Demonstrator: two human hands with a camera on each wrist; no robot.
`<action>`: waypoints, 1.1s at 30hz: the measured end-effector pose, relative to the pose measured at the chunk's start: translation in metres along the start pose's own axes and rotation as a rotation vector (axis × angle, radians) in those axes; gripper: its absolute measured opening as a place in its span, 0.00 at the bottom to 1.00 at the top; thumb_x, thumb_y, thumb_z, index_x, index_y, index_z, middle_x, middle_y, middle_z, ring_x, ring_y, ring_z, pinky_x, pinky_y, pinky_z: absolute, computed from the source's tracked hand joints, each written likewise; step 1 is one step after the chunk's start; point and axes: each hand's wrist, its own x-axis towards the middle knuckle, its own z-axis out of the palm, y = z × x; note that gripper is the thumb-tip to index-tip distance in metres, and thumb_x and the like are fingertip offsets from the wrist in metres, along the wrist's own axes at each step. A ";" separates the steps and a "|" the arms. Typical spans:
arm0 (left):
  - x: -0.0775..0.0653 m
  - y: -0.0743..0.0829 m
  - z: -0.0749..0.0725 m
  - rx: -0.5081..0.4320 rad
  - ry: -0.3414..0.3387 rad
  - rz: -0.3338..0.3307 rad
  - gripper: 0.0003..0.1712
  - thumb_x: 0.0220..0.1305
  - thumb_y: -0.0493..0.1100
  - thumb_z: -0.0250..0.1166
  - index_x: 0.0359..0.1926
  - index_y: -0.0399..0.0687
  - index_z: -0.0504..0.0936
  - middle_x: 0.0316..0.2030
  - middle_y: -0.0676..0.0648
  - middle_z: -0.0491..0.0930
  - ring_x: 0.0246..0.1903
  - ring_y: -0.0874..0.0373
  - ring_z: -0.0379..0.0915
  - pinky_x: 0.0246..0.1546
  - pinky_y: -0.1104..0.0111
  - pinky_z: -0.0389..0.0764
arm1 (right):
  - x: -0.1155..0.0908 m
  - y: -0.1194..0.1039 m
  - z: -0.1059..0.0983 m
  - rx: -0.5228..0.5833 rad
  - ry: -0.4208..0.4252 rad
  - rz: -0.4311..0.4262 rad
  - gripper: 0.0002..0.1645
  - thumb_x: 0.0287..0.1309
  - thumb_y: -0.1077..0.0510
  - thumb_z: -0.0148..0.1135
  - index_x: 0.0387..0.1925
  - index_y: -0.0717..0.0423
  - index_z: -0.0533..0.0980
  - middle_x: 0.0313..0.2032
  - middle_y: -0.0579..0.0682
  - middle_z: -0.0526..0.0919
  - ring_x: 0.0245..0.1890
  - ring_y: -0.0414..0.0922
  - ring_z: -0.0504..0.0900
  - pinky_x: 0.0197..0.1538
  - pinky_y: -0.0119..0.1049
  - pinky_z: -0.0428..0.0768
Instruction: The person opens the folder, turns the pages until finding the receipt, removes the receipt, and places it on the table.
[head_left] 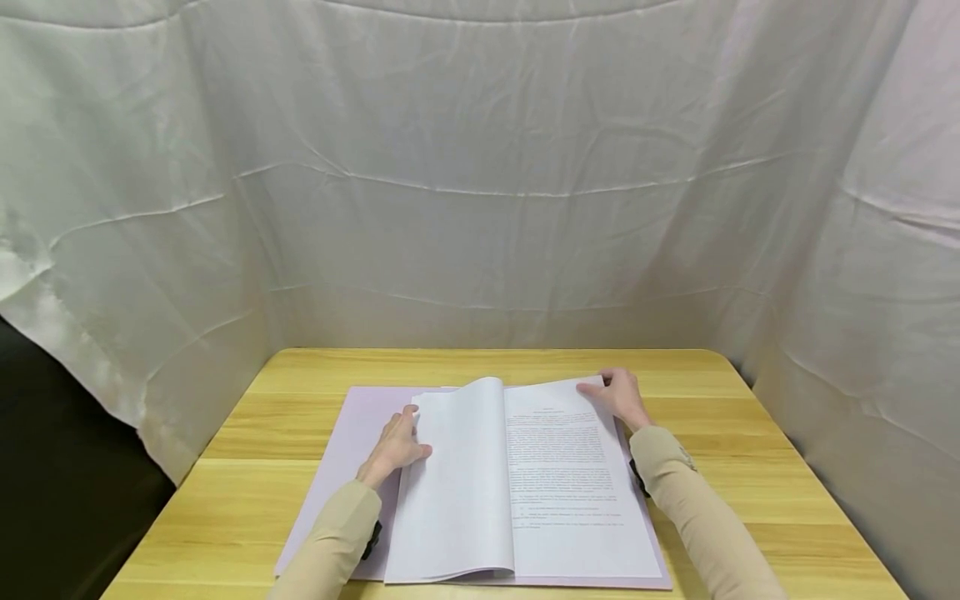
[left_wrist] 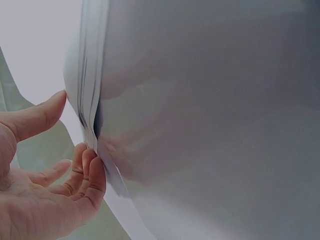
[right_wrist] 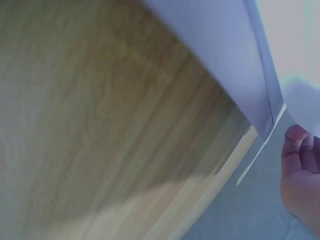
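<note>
A stack of white pages [head_left: 457, 483] lies open on a lilac folder [head_left: 352, 442]. The turned part curves up along the middle fold, and the right-hand page [head_left: 566, 467] carries printed text. At the stack's left edge, my left hand [head_left: 395, 446] holds the turned pages; in the left wrist view its thumb touches one side and its bent fingers [left_wrist: 92, 172] meet the layered edges. My right hand [head_left: 621, 396] pinches the top right corner of the printed page, thumb above. Part of that hand [right_wrist: 302, 175] shows at the right wrist view's edge.
The stack and folder reach the near part of a wooden table [head_left: 240, 500]. Pale curtains [head_left: 487, 233] hang behind it and on both sides. A dark area [head_left: 60, 467] shows at the lower left.
</note>
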 end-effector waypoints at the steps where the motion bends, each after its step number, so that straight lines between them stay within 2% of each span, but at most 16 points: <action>1: 0.000 0.000 0.000 0.001 0.000 0.002 0.47 0.54 0.34 0.72 0.71 0.29 0.60 0.43 0.36 0.75 0.40 0.48 0.71 0.44 0.55 0.80 | 0.000 0.000 0.000 0.001 0.005 0.001 0.17 0.58 0.54 0.72 0.25 0.64 0.78 0.24 0.53 0.78 0.28 0.45 0.70 0.32 0.33 0.65; 11: -0.001 0.000 -0.001 -0.010 -0.013 0.003 0.47 0.56 0.34 0.72 0.72 0.29 0.59 0.45 0.36 0.75 0.42 0.48 0.71 0.45 0.54 0.80 | -0.002 -0.002 -0.004 0.026 0.008 -0.027 0.14 0.63 0.61 0.65 0.24 0.66 0.77 0.19 0.48 0.72 0.25 0.43 0.67 0.29 0.31 0.62; 16: -0.001 0.000 -0.001 -0.011 -0.018 0.002 0.46 0.56 0.34 0.72 0.72 0.30 0.58 0.44 0.37 0.75 0.41 0.49 0.70 0.44 0.56 0.80 | -0.002 -0.002 -0.005 -0.013 0.022 -0.001 0.19 0.62 0.58 0.67 0.20 0.62 0.72 0.21 0.51 0.73 0.26 0.44 0.67 0.31 0.32 0.62; 18: -0.001 0.001 -0.001 -0.010 -0.017 0.002 0.47 0.56 0.35 0.72 0.72 0.30 0.58 0.43 0.38 0.74 0.40 0.50 0.70 0.43 0.56 0.79 | -0.002 -0.002 -0.006 -0.019 0.032 0.016 0.18 0.62 0.56 0.68 0.21 0.62 0.73 0.23 0.52 0.75 0.27 0.44 0.68 0.31 0.33 0.63; 21: 0.000 0.003 -0.001 -0.014 -0.012 -0.003 0.47 0.57 0.35 0.72 0.73 0.31 0.58 0.45 0.37 0.74 0.43 0.47 0.70 0.48 0.52 0.79 | -0.003 -0.002 -0.006 0.003 0.038 0.050 0.19 0.61 0.54 0.69 0.23 0.62 0.75 0.24 0.53 0.76 0.28 0.45 0.69 0.30 0.32 0.63; 24: -0.001 0.005 0.000 -0.018 -0.001 0.012 0.47 0.57 0.36 0.71 0.73 0.33 0.58 0.53 0.31 0.73 0.53 0.39 0.70 0.57 0.45 0.76 | -0.005 -0.001 -0.008 0.048 0.021 0.082 0.20 0.60 0.50 0.70 0.29 0.65 0.79 0.28 0.55 0.80 0.27 0.44 0.73 0.28 0.30 0.67; 26: -0.002 0.007 0.000 -0.028 0.010 0.034 0.46 0.58 0.37 0.70 0.73 0.33 0.59 0.58 0.29 0.70 0.58 0.35 0.67 0.61 0.41 0.73 | -0.007 0.000 -0.009 0.089 -0.016 0.102 0.23 0.62 0.47 0.69 0.38 0.67 0.80 0.33 0.60 0.85 0.28 0.43 0.77 0.29 0.29 0.71; 30: -0.004 0.013 0.001 -0.055 0.032 0.100 0.42 0.62 0.40 0.68 0.73 0.33 0.59 0.60 0.28 0.68 0.60 0.33 0.65 0.61 0.41 0.71 | -0.012 0.001 -0.012 0.198 -0.153 0.110 0.35 0.66 0.43 0.64 0.60 0.68 0.74 0.48 0.67 0.86 0.34 0.44 0.86 0.36 0.30 0.80; 33: -0.006 0.017 0.002 -0.080 0.030 0.131 0.41 0.67 0.44 0.66 0.73 0.34 0.59 0.62 0.28 0.66 0.61 0.32 0.64 0.62 0.39 0.69 | -0.018 0.001 -0.016 0.311 -0.266 0.112 0.39 0.69 0.42 0.61 0.68 0.65 0.67 0.52 0.69 0.84 0.37 0.46 0.88 0.39 0.35 0.84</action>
